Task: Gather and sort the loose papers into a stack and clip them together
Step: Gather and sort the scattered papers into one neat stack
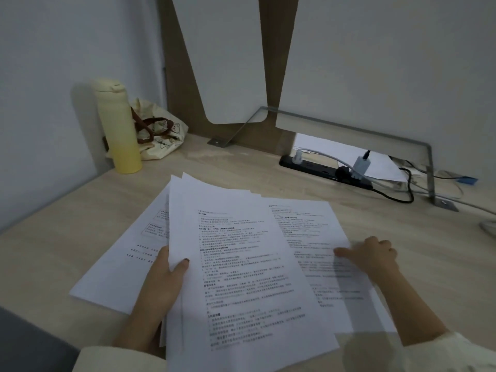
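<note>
- A fan of printed papers (241, 264) is seen spread over the near part of a pale wooden desk (67, 224), the sheets overlapping and not yet squared into a stack.
- The top sheets are gripped at their left edge by the left hand (163, 277), with the thumb (181, 267) laid on the printed face and the other fingers hidden underneath.
- One sheet (115, 264) is left flat on the desk to the left, partly covered by the held bundle and the left hand.
- Another sheet (322, 251) is pressed down at the right by the right hand (375, 253), which lies flat with its fingertips (342, 251) pointed left across the text; nothing is pinched by it.
- Cream sleeves (107, 358) are visible at the bottom edge of the view.
- A yellow bottle (118, 124) is stood upright in the far left corner, just beside a cloth bag (161, 138) with brown straps.
- A black power strip (322, 169) is laid along the back of the desk at the right, with a white plug (362, 165) and cables (397, 194) attached.
- A metal frame (426, 157) is fixed over the gap behind the strip, where more white paper (335, 151) can be made out.
- No clip can be picked out anywhere in the view.
</note>
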`<state>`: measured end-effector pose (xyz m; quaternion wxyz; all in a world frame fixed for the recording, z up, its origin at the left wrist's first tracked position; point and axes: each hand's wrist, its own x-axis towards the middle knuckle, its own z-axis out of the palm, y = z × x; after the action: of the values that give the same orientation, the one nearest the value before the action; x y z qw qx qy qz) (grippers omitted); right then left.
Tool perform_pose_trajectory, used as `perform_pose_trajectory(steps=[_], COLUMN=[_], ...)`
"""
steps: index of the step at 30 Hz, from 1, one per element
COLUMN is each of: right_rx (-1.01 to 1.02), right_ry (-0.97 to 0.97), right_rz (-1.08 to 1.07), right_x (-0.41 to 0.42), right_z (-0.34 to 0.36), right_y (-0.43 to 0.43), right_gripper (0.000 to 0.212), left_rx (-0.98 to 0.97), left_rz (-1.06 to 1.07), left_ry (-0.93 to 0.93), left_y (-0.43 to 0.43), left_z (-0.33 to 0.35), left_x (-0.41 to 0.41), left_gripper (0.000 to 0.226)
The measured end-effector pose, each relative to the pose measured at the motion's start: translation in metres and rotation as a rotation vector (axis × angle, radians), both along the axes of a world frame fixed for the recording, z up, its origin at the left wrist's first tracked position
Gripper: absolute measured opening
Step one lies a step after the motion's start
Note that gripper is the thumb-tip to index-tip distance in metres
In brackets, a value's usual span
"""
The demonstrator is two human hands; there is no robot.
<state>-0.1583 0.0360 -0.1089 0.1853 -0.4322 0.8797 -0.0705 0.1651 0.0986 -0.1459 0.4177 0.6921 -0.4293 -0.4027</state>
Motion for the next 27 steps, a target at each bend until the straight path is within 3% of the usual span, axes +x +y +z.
perform_pose_trajectory(steps=[3, 7, 11, 19, 23, 27], right_rx=[0.024, 0.003, -0.088, -0.806, -0.936, -0.738], right_ry=[-0.091, -0.175, -0.193, -0.113, -0.370, -0.712], right_rz=[-0.041, 0.018, 0.027, 0.167, 0.153, 0.108], right_x=[-0.003, -0.001, 0.001, 0.012, 0.024, 0.058], right_z=[-0.004, -0.003, -0.006, 0.057, 0.096, 0.076], right_y=[-0.007, -0.008, 0.003, 0.030, 0.035, 0.026], right_gripper=[0.077, 0.039, 0.027, 0.015, 0.013, 0.014], left_rx=[-0.022, -0.060, -0.159, -0.127, -0.022, 0.058], left_rz=[-0.007, 0.009, 0.080, 0.026, -0.041, -0.053], left_ry=[0.008, 0.068, 0.066, -0.182, -0.342, -0.335], left_y=[0.004, 0.011, 0.012, -0.014, -0.033, -0.043], left_z=[0.004, 0.019, 0.046, 0.066, 0.049, 0.039], left_x=[-0.003, 0.001, 0.022, 0.062, 0.075, 0.083], left_gripper=[0.038, 0.033, 0.029, 0.032, 0.027, 0.040])
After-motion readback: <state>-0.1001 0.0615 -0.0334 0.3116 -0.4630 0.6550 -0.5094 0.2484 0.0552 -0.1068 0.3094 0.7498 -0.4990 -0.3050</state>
